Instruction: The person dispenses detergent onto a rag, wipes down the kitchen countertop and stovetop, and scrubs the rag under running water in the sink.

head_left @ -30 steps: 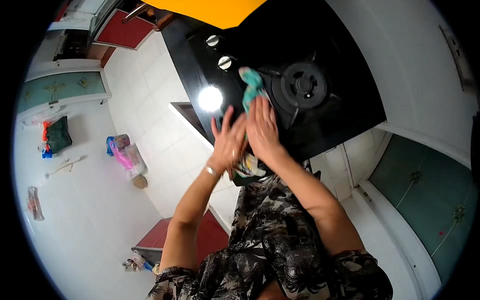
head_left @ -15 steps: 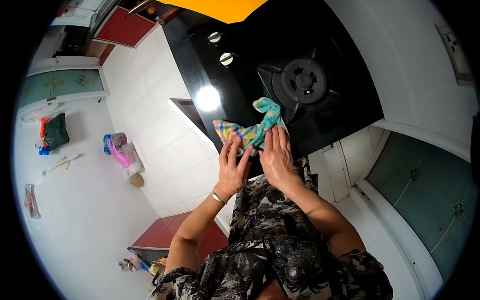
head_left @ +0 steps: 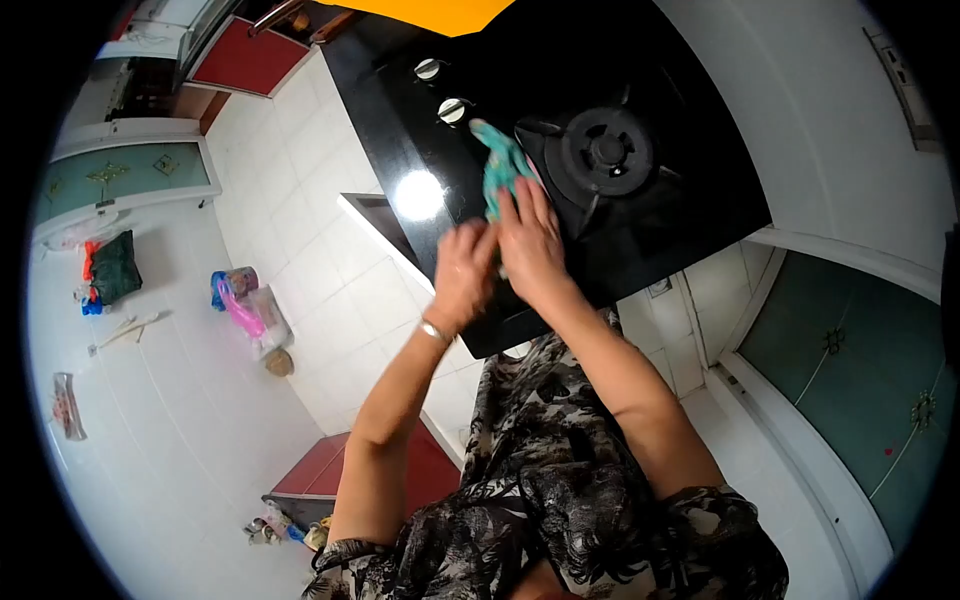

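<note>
A green patterned cloth (head_left: 502, 160) lies bunched on the black glass cooktop (head_left: 400, 130), just left of the burner (head_left: 608, 152). My right hand (head_left: 532, 245) rests on the cloth's near part, fingers stretched forward over it. Close beside it, my left hand (head_left: 466, 270) is curled inward and somewhat smeared by motion. Its fingers seem closed on the near end of the cloth, which is mostly hidden under the hands. A silver bracelet (head_left: 433, 331) circles my left wrist.
Two control knobs (head_left: 452, 110) sit left of the burner. A yellow object (head_left: 430, 15) shows at the top edge. Below the counter, an open drawer or door (head_left: 385, 235) juts out. Bagged items (head_left: 255, 315) are at the left. A wall socket (head_left: 895, 75) is at the right.
Both hands and the cloth have moved forward and to the left, toward the knobs. The cloth is now narrower, its plaid part out of sight. My left fingers have curled in.
</note>
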The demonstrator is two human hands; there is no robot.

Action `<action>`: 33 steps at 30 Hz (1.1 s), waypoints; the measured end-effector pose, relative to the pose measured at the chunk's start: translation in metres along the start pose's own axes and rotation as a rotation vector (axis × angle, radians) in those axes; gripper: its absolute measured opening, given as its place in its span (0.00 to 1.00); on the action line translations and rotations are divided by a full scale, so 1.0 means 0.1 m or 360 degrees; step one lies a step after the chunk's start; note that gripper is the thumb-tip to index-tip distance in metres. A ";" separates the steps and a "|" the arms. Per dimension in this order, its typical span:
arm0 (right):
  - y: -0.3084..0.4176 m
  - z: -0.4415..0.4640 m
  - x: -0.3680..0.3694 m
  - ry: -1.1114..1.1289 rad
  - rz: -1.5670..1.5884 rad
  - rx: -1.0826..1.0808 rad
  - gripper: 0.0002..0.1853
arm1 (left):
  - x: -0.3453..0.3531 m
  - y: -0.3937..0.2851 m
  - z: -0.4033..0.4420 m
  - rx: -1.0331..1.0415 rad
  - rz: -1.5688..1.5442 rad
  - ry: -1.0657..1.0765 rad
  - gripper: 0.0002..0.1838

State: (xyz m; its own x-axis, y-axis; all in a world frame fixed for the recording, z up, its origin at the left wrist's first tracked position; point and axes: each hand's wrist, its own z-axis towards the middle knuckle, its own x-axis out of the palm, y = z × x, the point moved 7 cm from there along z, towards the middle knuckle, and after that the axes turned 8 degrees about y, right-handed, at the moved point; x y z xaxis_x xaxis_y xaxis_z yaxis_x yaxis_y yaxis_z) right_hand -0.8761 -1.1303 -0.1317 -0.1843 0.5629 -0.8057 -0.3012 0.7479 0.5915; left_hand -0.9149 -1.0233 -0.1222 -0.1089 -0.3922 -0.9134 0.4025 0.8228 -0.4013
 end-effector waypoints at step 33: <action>0.85 2.48 0.15 0.1156 -0.0973 0.0226 0.20 | -1.06 1.66 1.02 -0.0032 -0.0234 -0.0500 0.25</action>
State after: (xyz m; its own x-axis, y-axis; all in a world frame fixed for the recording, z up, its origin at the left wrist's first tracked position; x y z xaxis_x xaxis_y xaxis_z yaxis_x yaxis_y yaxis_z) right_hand -0.6721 -0.9712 -0.0861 -0.5821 -0.2583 -0.7710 -0.4303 0.9024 0.0225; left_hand -0.7437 -0.8875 -0.0854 0.1223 -0.6121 -0.7813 0.3852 0.7548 -0.5310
